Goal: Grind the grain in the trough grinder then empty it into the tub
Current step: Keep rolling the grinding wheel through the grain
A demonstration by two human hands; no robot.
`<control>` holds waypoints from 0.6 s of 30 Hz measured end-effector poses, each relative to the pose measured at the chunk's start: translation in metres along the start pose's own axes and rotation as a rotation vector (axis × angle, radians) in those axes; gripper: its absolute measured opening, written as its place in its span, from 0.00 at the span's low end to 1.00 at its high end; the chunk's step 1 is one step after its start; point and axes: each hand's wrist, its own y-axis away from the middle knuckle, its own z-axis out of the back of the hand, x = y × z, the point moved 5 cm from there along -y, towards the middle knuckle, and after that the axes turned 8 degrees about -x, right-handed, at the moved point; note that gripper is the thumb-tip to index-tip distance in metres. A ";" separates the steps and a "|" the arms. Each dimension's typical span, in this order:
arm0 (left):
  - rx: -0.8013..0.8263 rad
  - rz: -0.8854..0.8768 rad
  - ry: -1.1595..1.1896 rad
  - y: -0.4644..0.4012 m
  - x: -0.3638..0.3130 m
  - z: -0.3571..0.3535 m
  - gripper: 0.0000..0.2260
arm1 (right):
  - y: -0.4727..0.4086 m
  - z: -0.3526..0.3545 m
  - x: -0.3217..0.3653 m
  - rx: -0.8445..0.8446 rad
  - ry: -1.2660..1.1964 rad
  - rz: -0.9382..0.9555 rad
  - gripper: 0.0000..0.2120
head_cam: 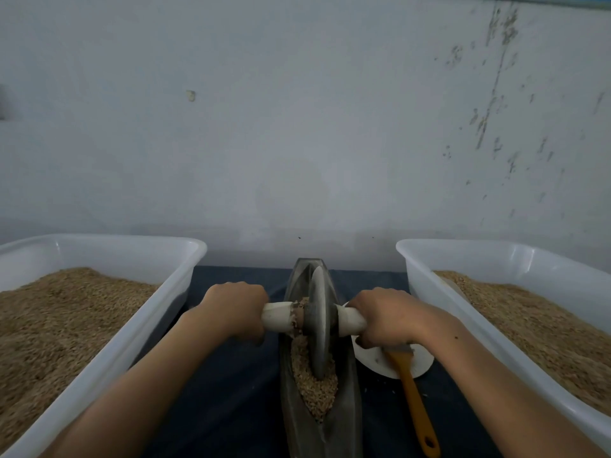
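A dark metal trough grinder (347, 408) runs away from me down the middle of the dark blue table. A grey metal wheel (320, 322) stands upright in the trough on a pale wooden axle handle (277, 316). Crushed grain (312, 388) lies in the trough around and in front of the wheel. My left hand (236, 310) grips the left end of the handle. My right hand (385, 320) grips the right end. A white plastic tub (158, 322) holding grain stands on the left. A second white tub (429, 285) with grain stands on the right.
A white plate (373, 360) lies right of the trough, partly under my right hand. A brush with an orange handle (415, 401) rests on it and points toward me. A pale grey wall rises just behind the table.
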 end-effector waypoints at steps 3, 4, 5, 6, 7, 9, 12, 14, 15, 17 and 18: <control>-0.082 0.017 0.002 -0.002 0.000 0.001 0.16 | -0.002 0.003 0.002 -0.131 0.043 0.016 0.09; -0.134 0.021 0.001 -0.002 0.000 0.001 0.14 | -0.003 0.003 0.003 -0.198 0.055 0.019 0.09; -0.198 0.027 0.001 -0.003 0.000 0.002 0.13 | -0.004 0.004 0.003 -0.278 0.066 0.020 0.08; -0.269 0.032 0.003 -0.004 0.000 0.003 0.11 | -0.004 0.003 0.004 -0.357 0.078 0.015 0.07; -0.344 0.032 0.001 -0.003 -0.001 0.004 0.09 | -0.004 0.003 0.003 -0.428 0.086 0.006 0.05; -0.469 0.012 -0.023 -0.002 -0.003 0.007 0.06 | -0.004 0.000 0.003 -0.517 0.070 -0.010 0.05; -0.528 -0.014 -0.031 0.000 -0.003 0.007 0.06 | -0.003 -0.001 0.001 -0.533 0.032 -0.007 0.05; -0.476 -0.017 -0.017 -0.001 -0.002 0.007 0.08 | -0.003 0.000 0.001 -0.485 0.052 0.001 0.04; -0.414 -0.019 -0.013 -0.001 -0.002 0.006 0.09 | -0.003 0.002 0.002 -0.442 0.063 0.009 0.03; -0.245 -0.017 -0.001 -0.002 -0.001 0.003 0.13 | -0.003 0.004 0.003 -0.331 0.069 0.026 0.05; -0.164 -0.016 0.009 -0.001 0.000 0.002 0.14 | -0.003 0.004 0.003 -0.266 0.064 0.032 0.06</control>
